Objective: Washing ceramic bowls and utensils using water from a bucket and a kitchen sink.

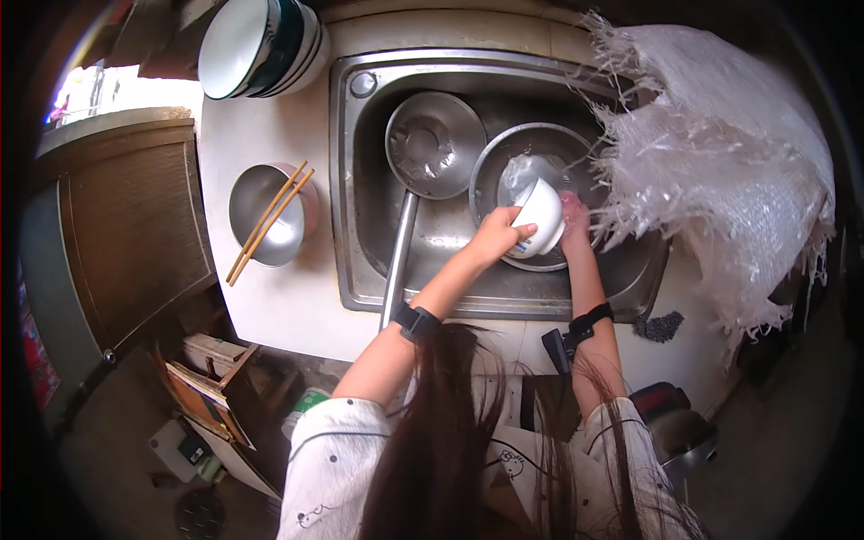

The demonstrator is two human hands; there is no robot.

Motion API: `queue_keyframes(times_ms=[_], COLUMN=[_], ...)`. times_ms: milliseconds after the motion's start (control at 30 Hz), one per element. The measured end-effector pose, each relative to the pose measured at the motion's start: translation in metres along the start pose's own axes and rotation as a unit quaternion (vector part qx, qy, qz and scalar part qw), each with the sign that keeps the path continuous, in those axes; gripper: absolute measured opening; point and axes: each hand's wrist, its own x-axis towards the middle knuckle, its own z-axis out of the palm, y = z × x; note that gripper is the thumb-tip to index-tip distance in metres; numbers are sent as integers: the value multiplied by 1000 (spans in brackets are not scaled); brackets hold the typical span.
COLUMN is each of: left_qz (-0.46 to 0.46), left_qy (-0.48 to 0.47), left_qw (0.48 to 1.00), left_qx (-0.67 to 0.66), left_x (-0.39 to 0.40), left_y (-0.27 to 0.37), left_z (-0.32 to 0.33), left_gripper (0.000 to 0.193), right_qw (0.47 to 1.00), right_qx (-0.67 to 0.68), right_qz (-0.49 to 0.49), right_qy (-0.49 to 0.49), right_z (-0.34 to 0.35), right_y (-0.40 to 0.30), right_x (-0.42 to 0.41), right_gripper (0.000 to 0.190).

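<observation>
My left hand (503,233) grips the rim of a white bowl (542,219), tilted on its side over a metal basin (482,169) in the stainless steel sink (368,270). Beside the bowl's foot, my right hand (575,214) is down in the basin, blurred by water; its fingers and anything in them cannot be made out. A pale, shiny shape (530,172), perhaps another bowl or moving water, shows in the basin behind the white bowl. Left of the basin lies a metal ladle (435,145) with water in it, its long handle crossing the sink's front rim.
Left of the sink, two wooden chopsticks (270,223) rest across a metal bowl (253,196). Stacked bowls (233,47) stand at the back left. A frayed white woven plastic sack (729,155) overhangs the sink's right side. A dark scouring pad (660,327) lies by the front right corner.
</observation>
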Motion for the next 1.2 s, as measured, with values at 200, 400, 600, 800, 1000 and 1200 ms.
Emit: queue_keyframes(times_ms=[200, 400, 600, 800, 1000, 1200], left_qz=[-21, 0, 20, 23, 31, 44], left_qy=[32, 70, -20, 41, 151, 235], left_qw=[999, 997, 995, 971, 906, 847], left_qx=[-25, -15, -95, -235, -394, -474], left_x=[22, 22, -4, -28, -15, 9], left_y=[-9, 1, -5, -5, -3, 12], left_z=[-1, 23, 11, -4, 8, 37], left_gripper=[22, 20, 28, 23, 25, 23], right_qw=[978, 841, 909, 976, 998, 978], right_qx=[-8, -421, -310, -195, -1, -133], right_qz=[-14, -244, -55, -82, 15, -158], right_qy=[-210, -236, -273, 60, -68, -32], right_z=[68, 143, 82, -2, 50, 149], right_y=[-53, -76, -52, -5, 21, -50], right_x=[-59, -118, -39, 27, -7, -126], right_gripper=[42, 35, 32, 37, 36, 34])
